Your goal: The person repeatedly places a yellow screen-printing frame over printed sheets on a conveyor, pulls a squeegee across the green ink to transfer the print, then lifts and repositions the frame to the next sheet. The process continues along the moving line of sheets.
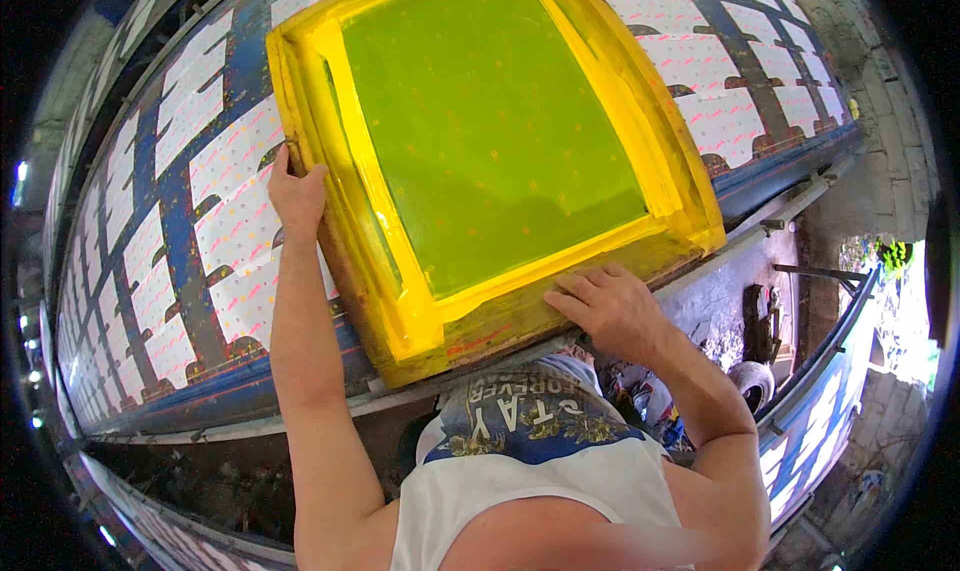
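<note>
A screen printing frame (470, 346) lies over the long table, with worn wooden sides and bright yellow along its inner borders. Its green mesh (490, 141) carries faint small marks. At the frame's left side, my left hand (297, 196) grips the rail, thumb and fingers on the wood. My right hand (612, 311) is on the near rail, right of its middle, with the fingers bent over the wood. What lies directly under the frame is hidden.
White printed pieces (235, 186) with small pink and orange motifs lie in rows on the blue table (185, 261). A rail (240, 429) runs along its near edge. Another table with white pieces (815, 451) stands at the lower right. A brick wall or paving (905, 131) shows at far right.
</note>
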Motion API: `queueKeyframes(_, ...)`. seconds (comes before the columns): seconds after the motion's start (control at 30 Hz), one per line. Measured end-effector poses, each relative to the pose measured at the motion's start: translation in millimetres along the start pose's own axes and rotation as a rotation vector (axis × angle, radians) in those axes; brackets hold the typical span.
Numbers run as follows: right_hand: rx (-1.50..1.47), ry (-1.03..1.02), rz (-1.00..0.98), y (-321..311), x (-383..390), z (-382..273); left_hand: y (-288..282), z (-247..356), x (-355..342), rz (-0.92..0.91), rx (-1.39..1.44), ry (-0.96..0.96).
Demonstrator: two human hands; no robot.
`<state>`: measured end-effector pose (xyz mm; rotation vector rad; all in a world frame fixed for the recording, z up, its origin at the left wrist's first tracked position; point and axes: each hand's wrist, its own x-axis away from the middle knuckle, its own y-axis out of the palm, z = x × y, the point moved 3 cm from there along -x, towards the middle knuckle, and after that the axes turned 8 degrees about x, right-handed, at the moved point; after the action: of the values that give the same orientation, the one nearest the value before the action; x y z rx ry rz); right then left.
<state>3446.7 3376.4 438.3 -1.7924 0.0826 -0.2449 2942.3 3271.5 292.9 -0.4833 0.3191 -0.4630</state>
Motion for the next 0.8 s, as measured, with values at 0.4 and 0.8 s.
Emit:
queueKeyframes(0.4,0.23,0.726,0.266,-36,33,227,-8,40,5,-0.08,0.033,-0.286)
queueKeyframes(0.8,-0.117,0.822,0.413,7,46,276,-12,42,6,0.09,0.287,-0.354)
